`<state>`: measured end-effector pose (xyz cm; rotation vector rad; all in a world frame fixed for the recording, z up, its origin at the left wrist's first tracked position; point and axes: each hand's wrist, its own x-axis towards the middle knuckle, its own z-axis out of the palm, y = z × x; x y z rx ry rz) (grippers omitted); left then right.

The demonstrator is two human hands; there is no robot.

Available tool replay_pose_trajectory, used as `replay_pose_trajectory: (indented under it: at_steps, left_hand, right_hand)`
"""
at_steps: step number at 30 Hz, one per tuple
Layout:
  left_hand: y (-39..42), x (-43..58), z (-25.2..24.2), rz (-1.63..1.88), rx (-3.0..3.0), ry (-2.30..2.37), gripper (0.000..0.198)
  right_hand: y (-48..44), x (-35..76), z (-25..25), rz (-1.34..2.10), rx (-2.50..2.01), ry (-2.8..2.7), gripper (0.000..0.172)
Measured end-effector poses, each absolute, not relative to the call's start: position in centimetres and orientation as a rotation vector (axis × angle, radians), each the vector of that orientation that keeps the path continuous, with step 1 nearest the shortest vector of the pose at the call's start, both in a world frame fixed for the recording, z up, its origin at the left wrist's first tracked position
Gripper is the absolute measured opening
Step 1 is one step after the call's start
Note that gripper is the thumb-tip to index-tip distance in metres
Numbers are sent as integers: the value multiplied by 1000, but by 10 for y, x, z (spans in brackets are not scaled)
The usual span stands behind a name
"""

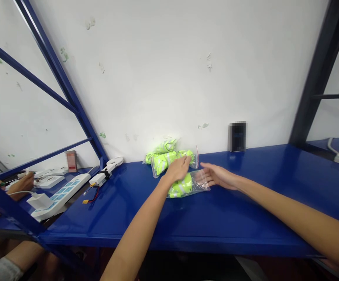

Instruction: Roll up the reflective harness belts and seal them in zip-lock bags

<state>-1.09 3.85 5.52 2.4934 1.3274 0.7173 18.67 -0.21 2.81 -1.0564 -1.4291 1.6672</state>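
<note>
A clear zip bag point(200, 183) with a folded neon-yellow reflective item point(182, 187) in it lies on the blue tabletop. My left hand point(179, 168) is over its far side, between it and the bags behind. The left fingers are close together, slightly blurred, and their undersides are hidden. At the bag's see-through right end is my right hand point(220, 176), thumb apart and fingers stretched toward the bag, the tips seen partly at or behind the plastic. Several similar neon-yellow bagged items point(165, 160) are heaped against the wall.
A dark blurred-out box-like object point(237, 136) stands by the wall. On the left are a small white fan point(115, 161), a battery-like white unit with wires point(97, 178) and a power strip point(65, 191). A co-worker's hand point(24, 182) shows beyond the blue rack post point(81, 117).
</note>
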Motion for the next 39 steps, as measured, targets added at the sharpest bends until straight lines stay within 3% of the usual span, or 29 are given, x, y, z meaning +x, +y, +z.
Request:
replay_pose_trajectory:
  at_steps: [4, 12, 15, 19, 23, 31, 39]
  left_hand:
    - [33, -7, 27, 441, 2711, 1535, 55]
    - [20, 15, 25, 142, 2952, 1462, 37]
    - [18, 21, 26, 101, 2930, 1486, 31]
    - [15, 14, 28, 159, 2851, 1501, 33]
    - [13, 0, 42, 398, 2710, 1402, 32]
    - [19, -18, 87, 528, 2604, 1148, 38]
    - [31, -12, 58, 803, 2489, 1028, 27]
  right_hand:
    - [-1, 191, 24, 1428, -1236, -1718, 27]
    - [5, 180, 15, 1114, -1519, -1867, 19]
    - [7, 181, 14, 1010, -1618, -1871, 8]
    - [4, 189, 15, 1075, -1532, -1827, 29]
    - [3, 189, 15, 970, -1321, -1857, 40]
    - [-4, 165, 17, 1108, -960, -1557, 32]
    - [-1, 167, 12, 1130, -996, -1530, 33]
